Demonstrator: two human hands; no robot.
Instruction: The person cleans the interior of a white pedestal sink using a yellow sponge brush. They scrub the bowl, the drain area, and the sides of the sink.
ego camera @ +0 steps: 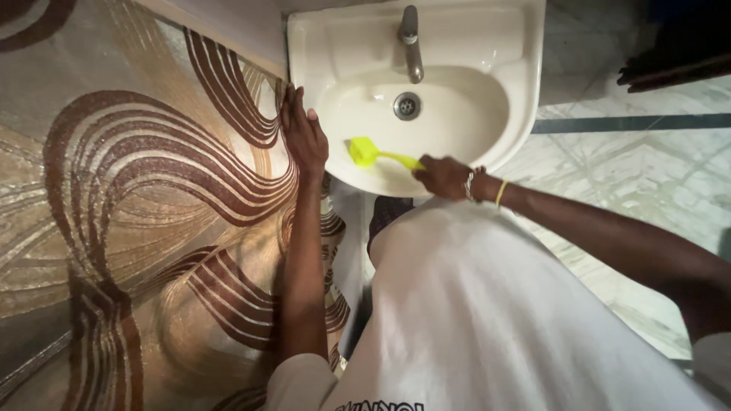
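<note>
Right hand (445,176) clenched on the handle of a yellow brush (364,151), head inside the white basin (457,122); handle end hidden. Left hand (303,137), grip released, flat against the basin's rim.

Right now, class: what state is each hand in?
Left hand: open, flat against the sink edge.
Right hand: closed on the yellow brush.

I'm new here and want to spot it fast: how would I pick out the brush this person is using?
Find the white washbasin with the metal tap at the top of the view. Inside its bowl, near the front rim, lies a scrubbing brush gripped by the right hand. It is the only bright yellow-green thing there.
</note>
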